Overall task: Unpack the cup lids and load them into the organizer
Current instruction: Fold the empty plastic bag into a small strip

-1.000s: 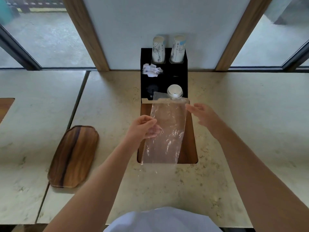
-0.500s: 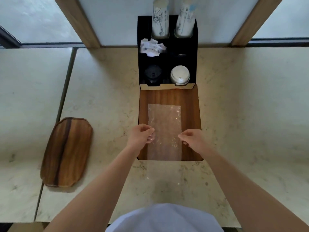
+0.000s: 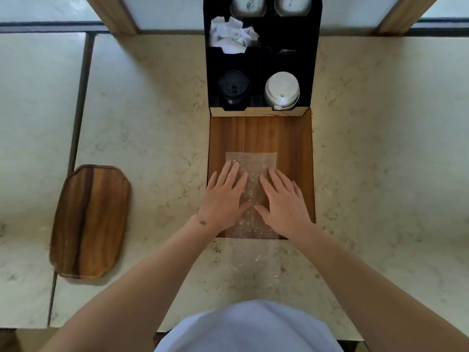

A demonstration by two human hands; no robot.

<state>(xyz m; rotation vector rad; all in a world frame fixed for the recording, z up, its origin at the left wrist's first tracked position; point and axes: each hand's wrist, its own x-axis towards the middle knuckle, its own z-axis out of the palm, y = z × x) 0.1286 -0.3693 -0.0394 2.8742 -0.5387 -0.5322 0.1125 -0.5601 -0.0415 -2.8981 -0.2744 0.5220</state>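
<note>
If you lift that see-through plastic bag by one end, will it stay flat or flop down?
The clear crinkled plastic bag would probably flop: it looks thin, with the wooden board showing through. It likely weighs almost nothing and might slide, since the left hand and right hand press it flat.

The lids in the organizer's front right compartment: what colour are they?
White, seen in the head view: the lids are stacked in the black organizer.

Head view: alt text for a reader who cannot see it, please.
Both hands, left hand and right hand, press an empty clear plastic bag flat on a wooden board. Behind it, a black organizer holds white lids and black lids.
</note>
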